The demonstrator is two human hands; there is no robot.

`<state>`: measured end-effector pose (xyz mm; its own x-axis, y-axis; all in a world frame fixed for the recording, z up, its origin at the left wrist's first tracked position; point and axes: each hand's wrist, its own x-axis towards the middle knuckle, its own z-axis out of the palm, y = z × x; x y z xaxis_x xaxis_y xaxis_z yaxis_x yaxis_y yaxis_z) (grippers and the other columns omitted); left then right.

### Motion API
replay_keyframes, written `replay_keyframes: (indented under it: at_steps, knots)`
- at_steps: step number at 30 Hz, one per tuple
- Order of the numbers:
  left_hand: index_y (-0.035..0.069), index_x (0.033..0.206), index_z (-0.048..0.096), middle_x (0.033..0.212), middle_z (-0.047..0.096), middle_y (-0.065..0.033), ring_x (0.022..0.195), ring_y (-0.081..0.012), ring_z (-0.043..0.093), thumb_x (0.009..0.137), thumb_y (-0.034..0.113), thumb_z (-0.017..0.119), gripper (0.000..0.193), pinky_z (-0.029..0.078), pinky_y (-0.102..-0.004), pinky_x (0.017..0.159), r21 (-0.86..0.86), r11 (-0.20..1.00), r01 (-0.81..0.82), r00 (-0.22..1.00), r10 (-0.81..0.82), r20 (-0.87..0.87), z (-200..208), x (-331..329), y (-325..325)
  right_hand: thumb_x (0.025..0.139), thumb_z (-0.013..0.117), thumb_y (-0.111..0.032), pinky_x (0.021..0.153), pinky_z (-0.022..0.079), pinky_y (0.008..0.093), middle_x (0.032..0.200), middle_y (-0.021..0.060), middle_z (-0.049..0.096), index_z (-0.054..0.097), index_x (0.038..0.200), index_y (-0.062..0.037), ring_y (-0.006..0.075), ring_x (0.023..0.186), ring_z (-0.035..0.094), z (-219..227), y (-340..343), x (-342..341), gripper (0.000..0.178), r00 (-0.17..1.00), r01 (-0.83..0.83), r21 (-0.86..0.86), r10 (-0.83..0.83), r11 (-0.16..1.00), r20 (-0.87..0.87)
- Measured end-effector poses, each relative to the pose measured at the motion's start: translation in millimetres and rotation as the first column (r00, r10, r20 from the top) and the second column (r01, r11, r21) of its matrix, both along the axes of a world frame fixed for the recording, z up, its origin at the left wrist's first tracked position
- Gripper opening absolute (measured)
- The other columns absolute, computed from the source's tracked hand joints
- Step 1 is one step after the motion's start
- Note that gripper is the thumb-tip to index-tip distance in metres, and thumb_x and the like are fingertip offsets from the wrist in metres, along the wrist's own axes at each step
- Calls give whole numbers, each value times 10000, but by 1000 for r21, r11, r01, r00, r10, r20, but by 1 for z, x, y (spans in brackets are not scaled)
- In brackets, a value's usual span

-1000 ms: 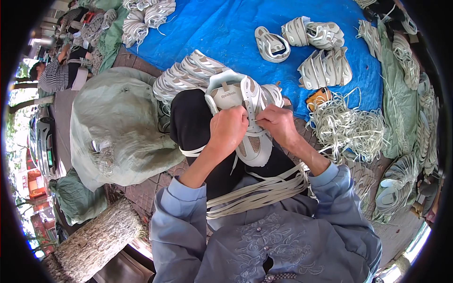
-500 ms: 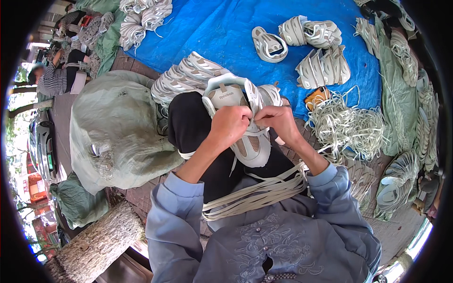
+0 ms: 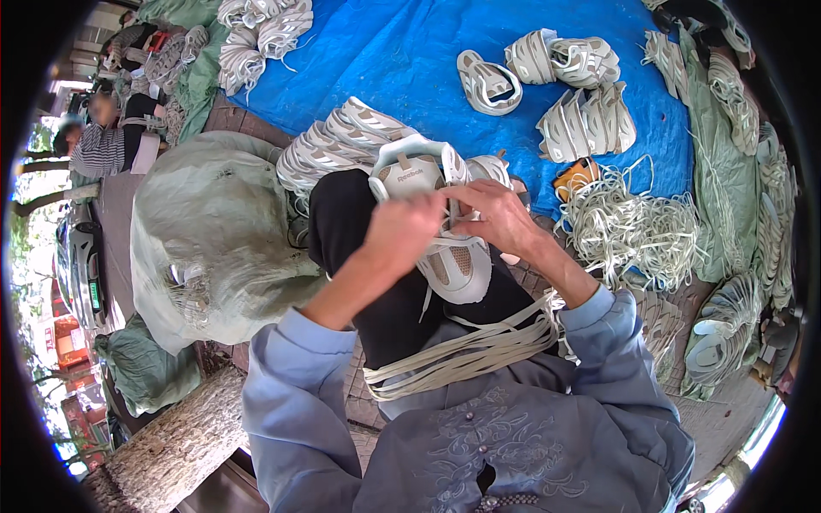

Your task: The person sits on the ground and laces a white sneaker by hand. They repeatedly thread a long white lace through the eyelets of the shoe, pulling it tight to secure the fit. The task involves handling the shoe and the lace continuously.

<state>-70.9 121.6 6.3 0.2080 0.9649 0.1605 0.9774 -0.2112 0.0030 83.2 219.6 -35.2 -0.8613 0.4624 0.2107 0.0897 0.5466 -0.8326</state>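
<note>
White shoe (image 3: 445, 248) on lap, toe toward body. Left hand (image 3: 406, 231) and right hand (image 3: 492, 214) both closed on its upper middle. Lace bundle (image 3: 462, 355) just below shoe.

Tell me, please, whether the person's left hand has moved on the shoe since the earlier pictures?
Hardly: the left hand stays on the white shoe on the lap, beside the right hand.

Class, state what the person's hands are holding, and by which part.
Both hands, left hand and right hand, grip a white-and-beige lace-up sports shoe on the lap, fingers at its middle lacing area.
</note>
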Motion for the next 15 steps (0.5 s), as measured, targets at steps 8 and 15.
replay_keyframes:
  at_steps: [8, 15]
  knots:
    - [81, 824, 570, 593, 536, -67, 462, -200, 519, 717, 25, 593, 123, 413, -303, 437, 483, 728, -486, 870, 351, 346, 106, -52, -20, 615, 702, -188, 734, 420, 361, 804, 94, 569, 570, 1030, -73, 280, 803, 523, 38, -13, -24, 451, 993, -3, -70, -5, 998, -116]
    - [96, 810, 574, 588, 536, -55, 461, -182, 516, 711, 17, 596, 129, 409, -285, 437, 662, 693, -286, 958, 220, 184, 156, -57, 7, 600, 711, -45, 729, 428, 282, 897, 60, 604, 583, 1022, -57, 179, 819, 547, 85, 2, -51, 441, 944, -169, -320, 59, 932, -326]
